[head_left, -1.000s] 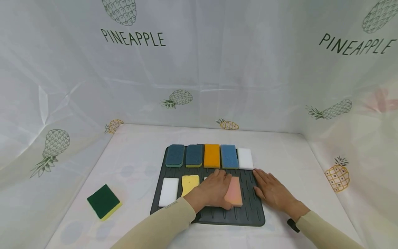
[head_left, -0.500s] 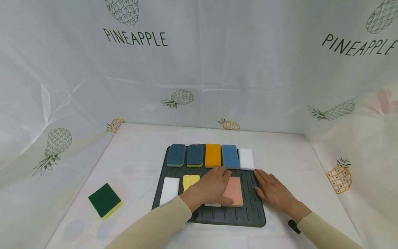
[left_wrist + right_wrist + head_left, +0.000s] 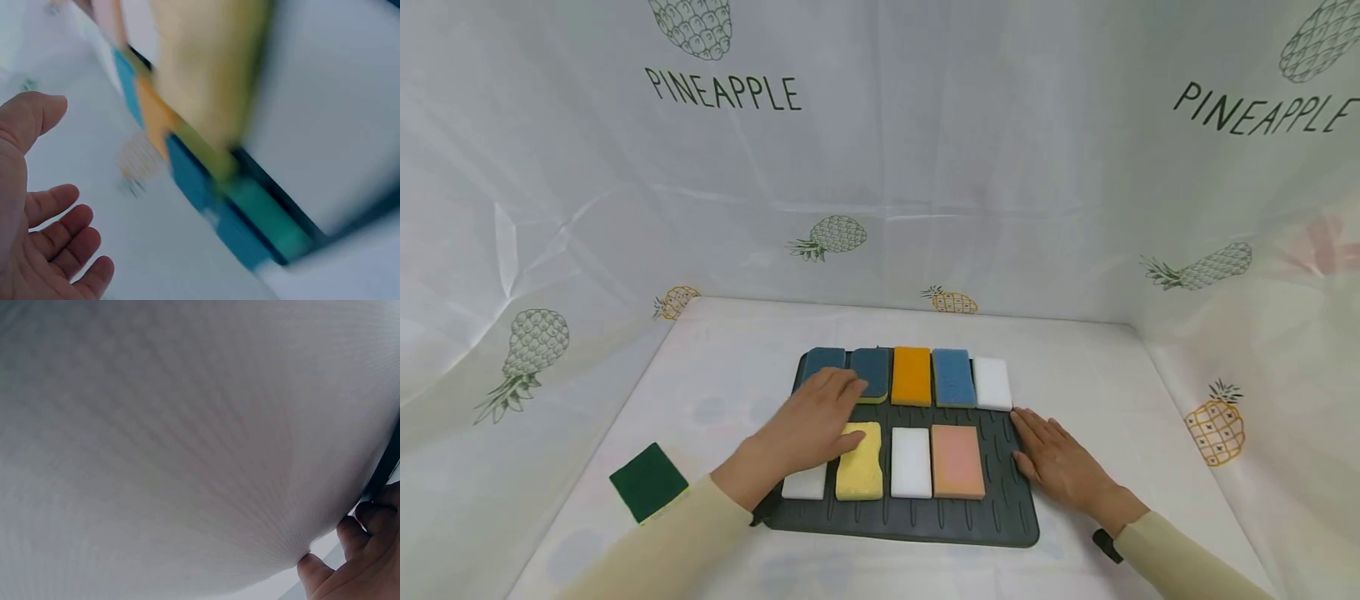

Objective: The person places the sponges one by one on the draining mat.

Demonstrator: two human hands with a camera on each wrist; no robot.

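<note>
My left hand (image 3: 808,421) hovers above the left part of a black ridged mat (image 3: 1011,521). In the left wrist view its fingers are spread, loosely bent and hold nothing. Beneath and beside it lie a white sponge (image 3: 805,485), partly covered, and a yellow sponge (image 3: 860,479). Another white sponge (image 3: 912,462) and a pink sponge (image 3: 957,462) complete that near row. My right hand (image 3: 1060,462) rests with extended fingers at the mat's right edge, its fingertips near the back-row white sponge (image 3: 992,383).
The far row also has two dark blue sponges, the left one (image 3: 823,358) half hidden by my hand, an orange sponge (image 3: 912,377) and a lighter blue sponge (image 3: 953,377). Left of the mat, a green-and-yellow scouring sponge (image 3: 649,482) lies on the white tablecloth (image 3: 730,333).
My left hand has left the pink sponge and the white one beside it and moved left across the mat, uncovering both and the yellow sponge. The right hand stays put.
</note>
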